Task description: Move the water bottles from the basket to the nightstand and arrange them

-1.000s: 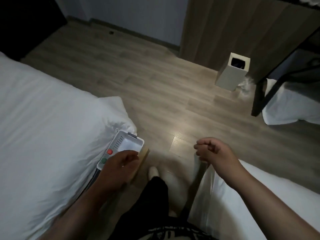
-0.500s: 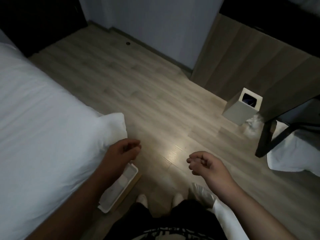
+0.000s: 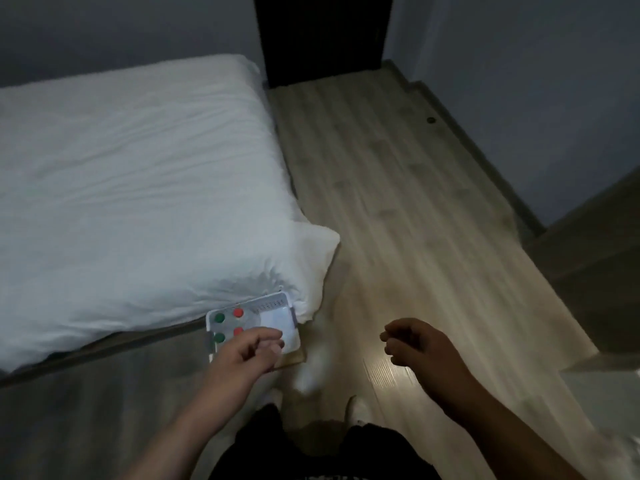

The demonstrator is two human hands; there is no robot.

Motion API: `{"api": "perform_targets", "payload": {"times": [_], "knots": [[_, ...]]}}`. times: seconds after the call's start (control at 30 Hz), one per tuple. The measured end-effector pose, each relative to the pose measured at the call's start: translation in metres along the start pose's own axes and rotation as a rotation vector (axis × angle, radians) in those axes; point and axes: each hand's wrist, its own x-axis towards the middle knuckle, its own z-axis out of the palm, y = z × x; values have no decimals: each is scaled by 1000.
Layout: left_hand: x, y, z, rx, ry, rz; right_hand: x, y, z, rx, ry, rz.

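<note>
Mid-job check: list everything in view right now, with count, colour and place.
Perforated plastic basket: one, white, at the bed's near corner.
Green bottle caps: two, in the basket's left end.
Red bottle caps: two, beside the green ones.
Bed with rumpled duvet: one, white, left.
Plank floor: light wood, centre and right.
Doorway: one, dark, top centre.
Left hand: above the basket, fingers loosely curled, empty.
Right hand: above the floor, loosely curled, empty.

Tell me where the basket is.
Head view, lower centre-left: the basket sits at the near corner of the bed, partly covered by the left hand.
</note>
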Motion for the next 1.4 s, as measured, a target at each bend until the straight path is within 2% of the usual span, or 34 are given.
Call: {"api": "perform_targets", "payload": {"times": [0.23,0.57,0.87,1.03,1.17,1.3,1.4], "knots": [[-47,-40,0,-154,254,-91,47,-24,13,-136,-240,-84],[-33,-111,-60,-348,506,-167,104,-16,112,-451,-456,-90],[88,-212,-127,-296,526,-221,218,70,250,-716,-592,-161],[159,-270,-151,-170,492,-217,289,128,321,-849,-628,-225],[209,-316,-155,92,392,-207,332,166,357,-910,-626,-263],[251,-353,-143,170,349,-229,366,188,384,-957,-631,-373],[273,-369,-132,182,413,-185,386,200,401,-967,-623,-453]]}}
